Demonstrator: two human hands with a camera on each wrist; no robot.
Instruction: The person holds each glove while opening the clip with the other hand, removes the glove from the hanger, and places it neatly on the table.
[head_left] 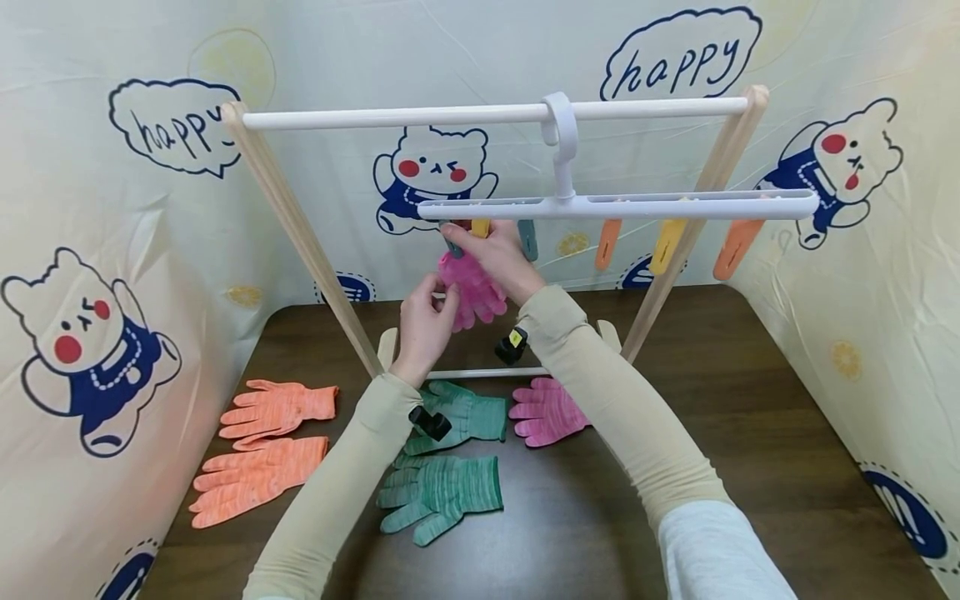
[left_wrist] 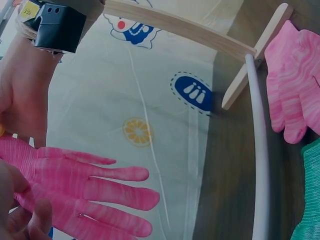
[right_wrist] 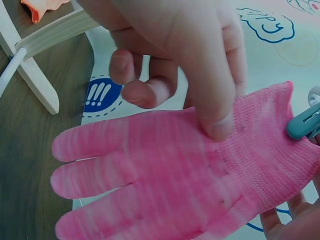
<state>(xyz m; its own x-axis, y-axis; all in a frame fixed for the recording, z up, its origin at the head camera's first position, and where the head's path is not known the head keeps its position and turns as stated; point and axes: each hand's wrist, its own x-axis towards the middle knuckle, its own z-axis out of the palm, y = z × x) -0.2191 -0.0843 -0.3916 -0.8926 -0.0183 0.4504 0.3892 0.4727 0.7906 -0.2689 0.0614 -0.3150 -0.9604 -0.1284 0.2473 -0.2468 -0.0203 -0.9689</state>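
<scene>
A pink knit glove (head_left: 471, 287) hangs fingers-down below the left half of a white clip hanger (head_left: 502, 208). My left hand (head_left: 426, 321) pinches the glove's left side; the right wrist view shows its thumb (right_wrist: 220, 122) pressed on the fabric. A teal clip (right_wrist: 302, 124) sits at the cuff's edge. Up at that clip, my right hand (head_left: 498, 254) has its thumb and finger around it, partly out of sight. Beside this hand a yellow clip (head_left: 480, 227) shows, its lower end hidden.
A wooden stand with a white rail (head_left: 397, 117) carries the hanger. More clips, including an orange one (head_left: 738, 248), hang on its right half. On the dark table (head_left: 750, 467) lie two orange gloves (head_left: 258, 479), two green gloves (head_left: 442, 492) and another pink glove (head_left: 547, 412).
</scene>
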